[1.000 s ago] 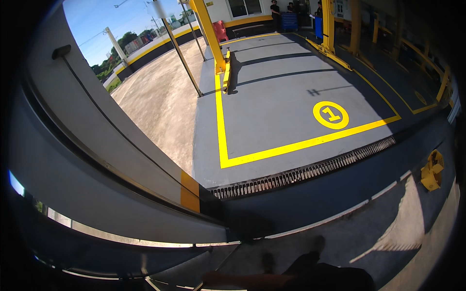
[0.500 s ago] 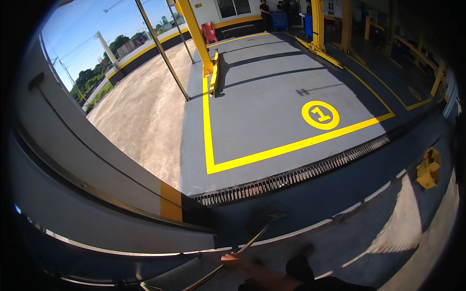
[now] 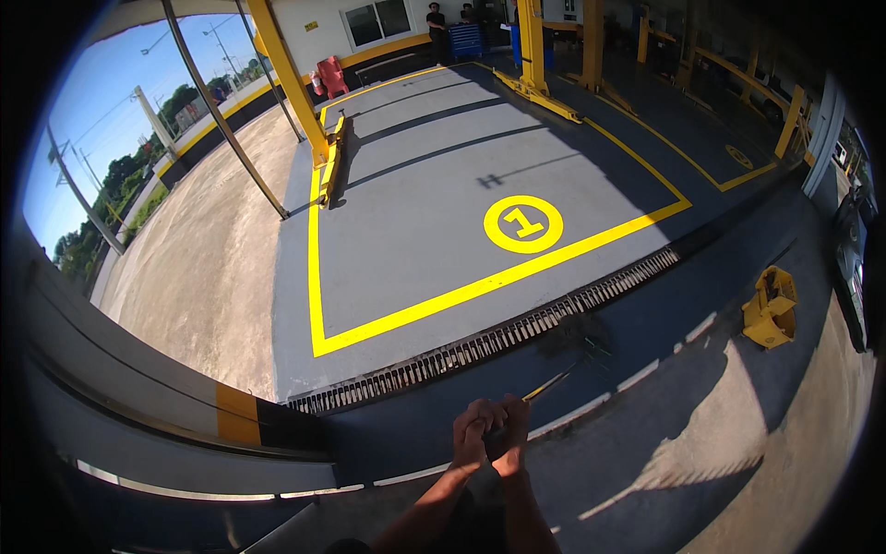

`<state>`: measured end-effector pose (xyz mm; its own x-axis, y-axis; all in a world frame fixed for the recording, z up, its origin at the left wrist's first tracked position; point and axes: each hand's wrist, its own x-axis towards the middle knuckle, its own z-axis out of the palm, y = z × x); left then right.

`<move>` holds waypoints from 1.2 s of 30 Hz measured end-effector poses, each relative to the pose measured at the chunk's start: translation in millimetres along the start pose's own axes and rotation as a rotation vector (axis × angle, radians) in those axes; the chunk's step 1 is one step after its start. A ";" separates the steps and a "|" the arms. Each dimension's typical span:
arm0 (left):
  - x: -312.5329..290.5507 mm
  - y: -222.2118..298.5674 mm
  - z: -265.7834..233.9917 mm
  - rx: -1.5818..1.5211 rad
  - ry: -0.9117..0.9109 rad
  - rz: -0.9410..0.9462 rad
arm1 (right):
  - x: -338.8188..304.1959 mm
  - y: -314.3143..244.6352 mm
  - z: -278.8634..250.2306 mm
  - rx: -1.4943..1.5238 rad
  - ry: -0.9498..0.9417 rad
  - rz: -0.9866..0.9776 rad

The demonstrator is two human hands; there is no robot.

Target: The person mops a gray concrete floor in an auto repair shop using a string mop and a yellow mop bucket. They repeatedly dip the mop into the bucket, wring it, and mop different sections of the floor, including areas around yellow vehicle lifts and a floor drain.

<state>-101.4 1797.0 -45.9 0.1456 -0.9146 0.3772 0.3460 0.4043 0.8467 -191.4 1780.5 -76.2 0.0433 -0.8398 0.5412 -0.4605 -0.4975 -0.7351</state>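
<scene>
In front of me I hold a mop (image 3: pixel 548 385) by its pale yellow handle, which slants down and away to the right. My left hand (image 3: pixel 469 436) is closed around the handle. Right beside it, my right hand (image 3: pixel 509 434) is also closed on the handle, the two nearly touching. The mop's far end, with a green fitting and a dark, hard-to-make-out head, rests on the dark shaded floor close to the drain grate (image 3: pixel 480 343). My hands hide the near end of the handle.
To the right stands a yellow mop bucket (image 3: pixel 770 309). A low wall (image 3: pixel 166 388) runs along the left. Beyond the grate are a yellow-outlined bay and yellow lift posts (image 3: pixel 533 55). A person (image 3: pixel 437 37) stands at the back beside a blue cabinet (image 3: pixel 468 40).
Earlier only one hand showed on the handle, low in the picture; now both grip it, farther forward. The mop head has moved closer to the grate, and the view has shifted right.
</scene>
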 end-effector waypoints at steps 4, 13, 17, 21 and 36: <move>32.5 -50.2 134.7 0.310 -0.325 -0.212 | 25.7 102.6 -137.9 0.063 0.169 0.139; 78.7 -234.1 299.4 0.686 -0.601 -0.394 | 99.4 105.7 -416.4 0.225 0.644 0.297; 55.5 -392.5 369.6 0.877 -0.382 -0.667 | 171.5 102.8 -507.4 0.407 0.689 0.156; 57.2 -480.0 469.4 0.755 -0.083 -1.102 | 197.3 113.3 -572.4 0.389 0.794 0.085; 45.9 -562.3 872.5 0.645 -0.889 -0.036 | 85.0 209.0 -1008.9 0.141 1.256 -0.484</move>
<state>-1098.0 1534.0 -177.3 -0.6647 -0.6986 0.2650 -0.2504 0.5425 0.8018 -1178.5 1824.5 228.0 -0.6938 0.1512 0.7042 -0.5329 -0.7655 -0.3606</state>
